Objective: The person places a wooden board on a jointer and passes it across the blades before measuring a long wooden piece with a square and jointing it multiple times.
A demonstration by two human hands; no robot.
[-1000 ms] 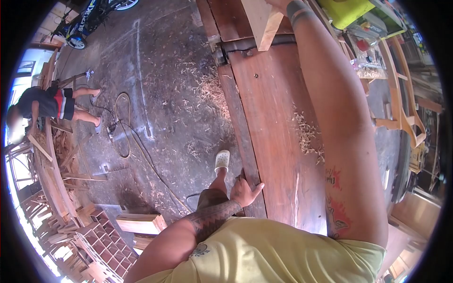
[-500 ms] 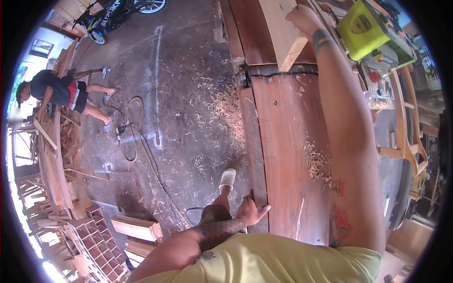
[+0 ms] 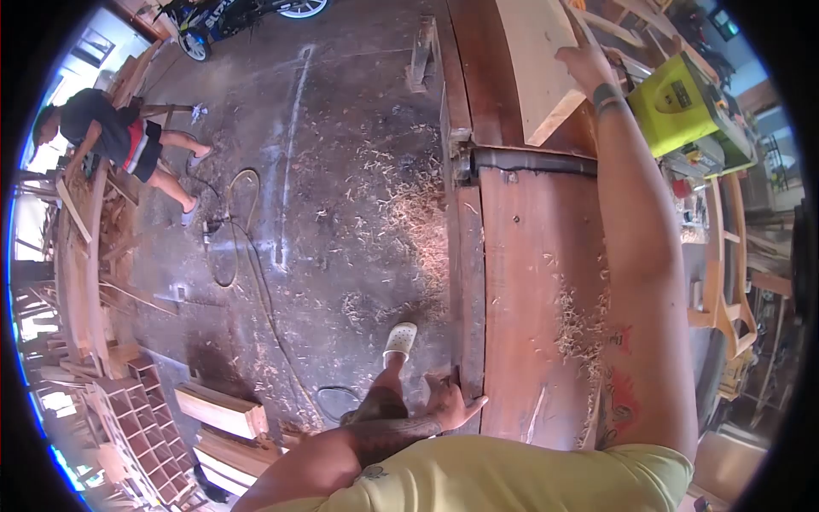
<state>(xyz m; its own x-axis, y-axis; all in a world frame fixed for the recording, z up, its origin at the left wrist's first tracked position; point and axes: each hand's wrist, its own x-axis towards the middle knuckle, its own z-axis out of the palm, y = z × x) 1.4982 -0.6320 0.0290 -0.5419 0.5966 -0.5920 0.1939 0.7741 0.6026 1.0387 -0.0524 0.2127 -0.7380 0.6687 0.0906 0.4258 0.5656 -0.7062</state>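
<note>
A pale wooden board (image 3: 537, 64) stands on the far part of a long reddish-brown wooden machine table (image 3: 512, 256), its near end just beyond a dark cylinder (image 3: 533, 161) set across a gap. My right hand (image 3: 589, 68) grips the board's upper right edge, thumb on the near face; its other fingers are partly hidden. Low in the view, my left hand (image 3: 450, 403) rests at the table's left edge, fingers curled over the side and thumb on top. Curly wood shavings (image 3: 576, 328) lie along the table by my right arm.
A yellow-green machine (image 3: 674, 107) stands right of the board, above a wooden chair frame (image 3: 725, 282). A co-worker (image 3: 128, 136) bends over stacked timber at left. A hose (image 3: 256, 247) loops across the floor near shavings (image 3: 422, 222). Lower left are a compartmented wooden rack (image 3: 149, 431) and lumber (image 3: 222, 410).
The camera view has shifted slightly. The board and my right hand sit a little farther past the gap, and more of the dark cylinder shows. My left hand keeps its place on the table edge.
</note>
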